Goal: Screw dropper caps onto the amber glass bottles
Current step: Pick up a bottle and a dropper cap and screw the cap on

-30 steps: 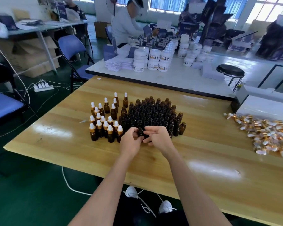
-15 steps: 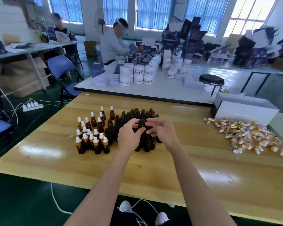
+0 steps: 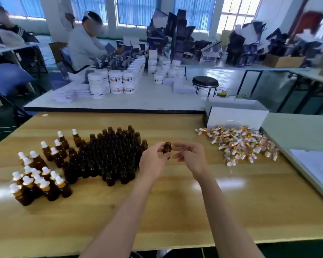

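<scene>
Pinching a small, round amber glass bottle [image 3: 167, 149] between thumb and fingertips, the left hand [image 3: 153, 162] holds it upright above the wooden desk [image 3: 175, 211]. This grip is closed on the lower body of the bottle, and the neck stands bare, with no cap fitted. The right hand [image 3: 191, 157] sits just beside the bottle on its right. Its fingers are loosely extended and its grip is slack, holding nothing. The index fingertip lies very close to the bottle neck; contact cannot be confirmed.

To the left of the held bottle, a dense cluster of uncapped amber glass bottles [image 3: 110, 155] stands upright on the desk — dark, glossy, cylindrical, packed side by side. Further left is a looser group of capped amber bottles [image 3: 35, 175], each topped with a white rubber bulb over a gold collar.

To the right of the hands, well apart from the held bottle, lies a loose heap of dropper caps [image 3: 237, 142] — white bulbs, shiny gold collars, lying at all angles. A white rectangular box [image 3: 235, 116] stands just behind the heap.

The desk top is pale varnished wood with visible grain and bright glare patches. Beyond it, a white desk [image 3: 153, 101] carries stacked white plastic jars [image 3: 117, 81], with a black round stool [image 3: 205, 82] beside it.
</scene>
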